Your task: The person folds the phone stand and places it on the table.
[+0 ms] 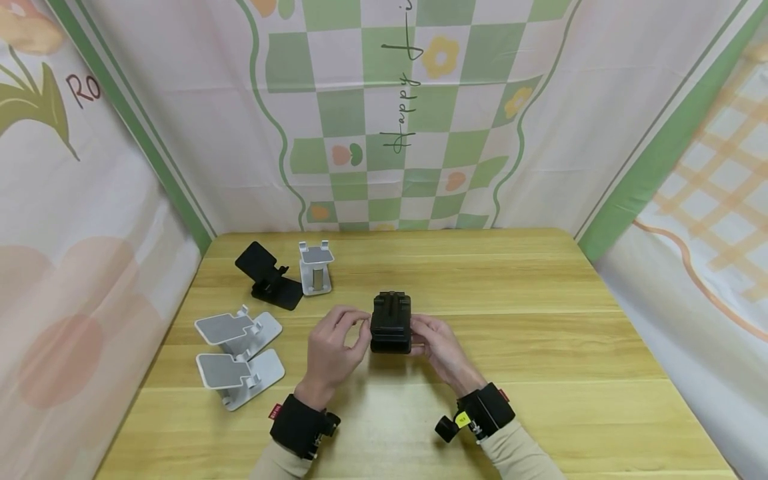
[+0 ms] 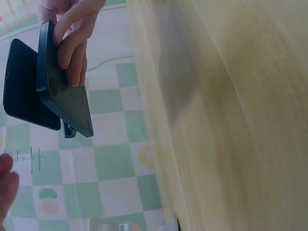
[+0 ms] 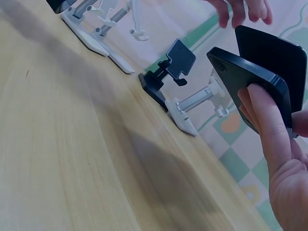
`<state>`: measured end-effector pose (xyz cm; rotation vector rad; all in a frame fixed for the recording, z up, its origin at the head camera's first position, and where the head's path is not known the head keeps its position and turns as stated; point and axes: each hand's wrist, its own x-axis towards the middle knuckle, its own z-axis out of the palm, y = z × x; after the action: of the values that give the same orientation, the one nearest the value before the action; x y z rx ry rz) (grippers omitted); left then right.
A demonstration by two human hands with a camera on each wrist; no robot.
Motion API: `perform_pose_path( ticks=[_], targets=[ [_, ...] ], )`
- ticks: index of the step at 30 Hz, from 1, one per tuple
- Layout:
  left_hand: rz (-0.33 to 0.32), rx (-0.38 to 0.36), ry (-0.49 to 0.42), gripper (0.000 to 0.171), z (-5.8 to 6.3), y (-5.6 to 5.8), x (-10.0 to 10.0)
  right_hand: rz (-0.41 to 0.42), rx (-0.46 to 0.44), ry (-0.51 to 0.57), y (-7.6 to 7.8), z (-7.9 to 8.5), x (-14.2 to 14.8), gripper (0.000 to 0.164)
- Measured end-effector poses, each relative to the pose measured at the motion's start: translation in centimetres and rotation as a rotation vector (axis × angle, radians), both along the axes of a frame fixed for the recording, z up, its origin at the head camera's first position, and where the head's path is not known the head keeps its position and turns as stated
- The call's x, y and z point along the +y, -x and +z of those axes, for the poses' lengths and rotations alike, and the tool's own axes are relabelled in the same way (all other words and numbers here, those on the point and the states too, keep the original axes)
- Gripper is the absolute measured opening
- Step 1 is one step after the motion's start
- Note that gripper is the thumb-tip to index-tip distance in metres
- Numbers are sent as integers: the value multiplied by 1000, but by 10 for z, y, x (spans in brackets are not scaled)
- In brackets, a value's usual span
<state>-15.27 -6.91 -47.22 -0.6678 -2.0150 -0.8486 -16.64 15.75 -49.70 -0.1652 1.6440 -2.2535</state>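
Note:
A black folding phone stand [image 1: 391, 327] is held above the table in front of me, its two plates partly folded toward each other. My right hand [image 1: 441, 347] grips the lower plate, with fingers flat along its underside in the right wrist view. My left hand [image 1: 336, 343] is at the stand's left side with fingers loosely bent. In the right wrist view, the left fingertips [image 3: 262, 12] hover just off the upper plate [image 3: 274, 53] and hold nothing. From the left wrist view, the small hinge arm [image 2: 69, 130] shows between the plates.
On the table's left lie other phone stands: an unfolded black one [image 1: 276, 283], a white one [image 1: 316, 270] beside it, and two white ones with grey pads [image 1: 225, 329] nearer me. A wooden table [image 1: 540, 320] spreads beneath, with a patterned curtain [image 1: 240, 133] behind it.

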Motion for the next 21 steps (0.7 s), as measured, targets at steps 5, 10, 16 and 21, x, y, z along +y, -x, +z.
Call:
perform_pose_path(
  ticks=[5,10,16,21],
  targets=[
    [34,-45,-76,9,-5,2,0,11,17,3,0,-1,0,48],
    [31,-273,-228,10,-12,2,1,31,44,6,0,-3,0,49],
    [-61,-653,-483,20,-15,1,4,49,54,22,1,-4,1,50],
    [-141,-802,-547,32,-16,1,6,58,63,35,1,-3,1,50]
  ],
)
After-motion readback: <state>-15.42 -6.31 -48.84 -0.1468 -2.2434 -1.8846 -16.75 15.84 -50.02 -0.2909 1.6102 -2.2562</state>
